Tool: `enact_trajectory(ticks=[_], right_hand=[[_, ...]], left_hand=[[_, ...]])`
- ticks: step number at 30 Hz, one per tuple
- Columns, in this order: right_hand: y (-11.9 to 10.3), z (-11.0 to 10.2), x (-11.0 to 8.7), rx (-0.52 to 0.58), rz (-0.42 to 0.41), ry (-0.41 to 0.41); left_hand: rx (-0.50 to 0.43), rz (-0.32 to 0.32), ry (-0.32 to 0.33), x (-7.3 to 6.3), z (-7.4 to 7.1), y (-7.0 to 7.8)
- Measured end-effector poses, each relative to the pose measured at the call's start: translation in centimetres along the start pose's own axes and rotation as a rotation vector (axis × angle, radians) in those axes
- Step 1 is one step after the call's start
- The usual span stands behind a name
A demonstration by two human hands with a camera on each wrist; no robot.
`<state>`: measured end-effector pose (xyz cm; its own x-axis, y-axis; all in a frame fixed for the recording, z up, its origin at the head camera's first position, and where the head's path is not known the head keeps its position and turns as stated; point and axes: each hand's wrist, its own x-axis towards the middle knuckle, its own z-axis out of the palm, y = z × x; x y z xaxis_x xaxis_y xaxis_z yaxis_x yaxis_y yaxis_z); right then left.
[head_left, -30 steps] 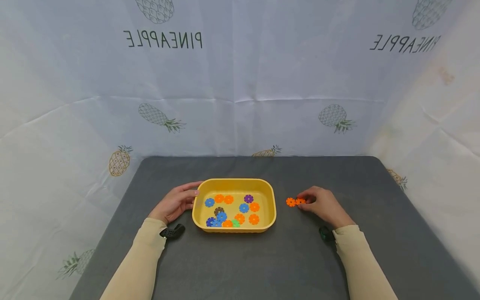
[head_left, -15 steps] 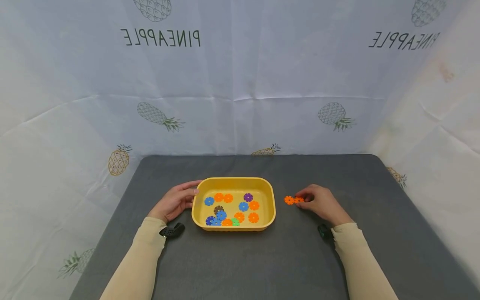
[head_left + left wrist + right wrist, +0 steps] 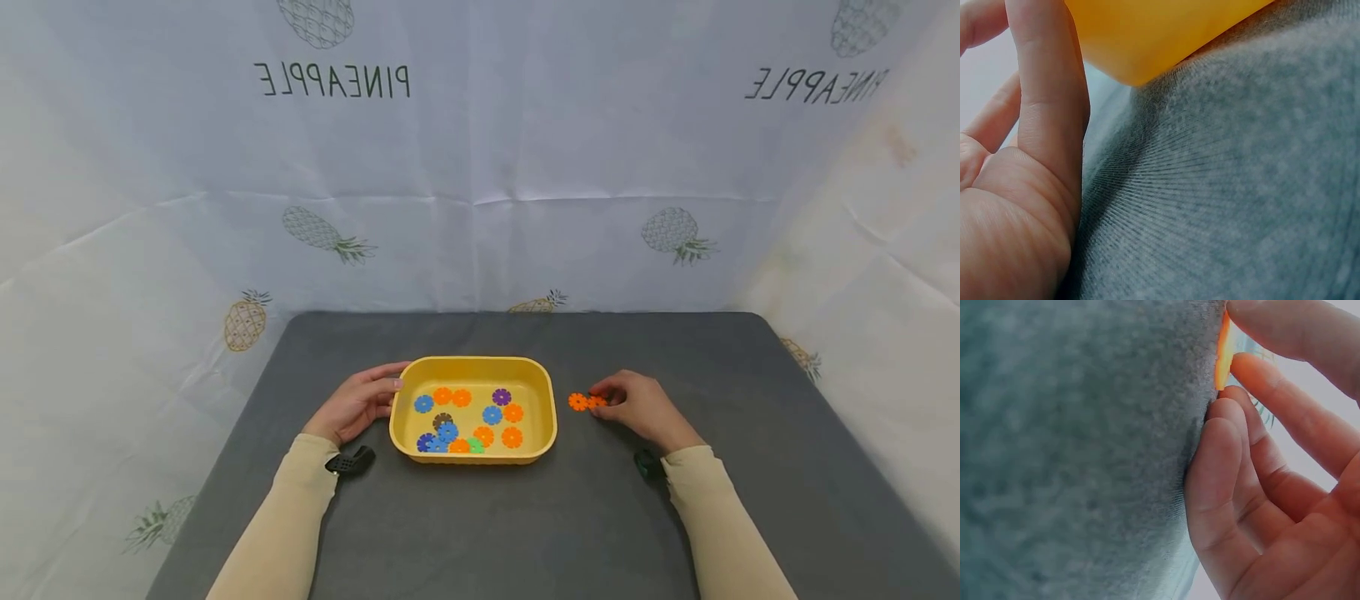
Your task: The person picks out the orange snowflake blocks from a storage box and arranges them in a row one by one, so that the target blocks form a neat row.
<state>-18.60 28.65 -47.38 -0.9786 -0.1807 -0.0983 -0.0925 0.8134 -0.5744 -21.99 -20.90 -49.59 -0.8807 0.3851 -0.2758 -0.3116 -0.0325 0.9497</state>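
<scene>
Right of frame centre, right hand point(image 3: 641, 410): fingers narrow, pinching right end of orange disc pair point(image 3: 577, 402); long axis runs left–right, free disc pointing left toward yellow tray point(image 3: 536, 427). Left hand point(image 3: 356, 403): fingers extended, touching tray's left end.

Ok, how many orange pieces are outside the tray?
2: one orange piece pinched by the right hand, another orange piece beside it, nearer the tray. The hand may hide more.
</scene>
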Motion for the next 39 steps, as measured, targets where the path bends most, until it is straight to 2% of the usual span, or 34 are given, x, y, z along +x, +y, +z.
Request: enact_trajectory(ticks=[5,11,19,25,39], right_hand=[[-0.5,-0.5,0.6,-0.010,-0.004,-0.024],[-2.4,-1.5,2.0,0.008,-0.068,-0.057],[-7.5,-2.5,4.2,0.015,-0.199,-0.121],[-11.2,-2.6,5.4,0.007,-0.276,-0.182],[-16.3,-1.2,7.2,-0.070,-0.436,-0.301]], left_hand=[[0.006,0.007,-0.005,0.0,-0.1,-0.2],[0.001,0.007,-0.006,0.1,-0.2,-0.2],[-0.020,0.004,-0.012,0.2,-0.2,-0.1],[-0.010,0.006,0.006,0.0,-0.2,-0.1],[-0.038,0.003,-0.004,0.0,-0.4,-0.1]])
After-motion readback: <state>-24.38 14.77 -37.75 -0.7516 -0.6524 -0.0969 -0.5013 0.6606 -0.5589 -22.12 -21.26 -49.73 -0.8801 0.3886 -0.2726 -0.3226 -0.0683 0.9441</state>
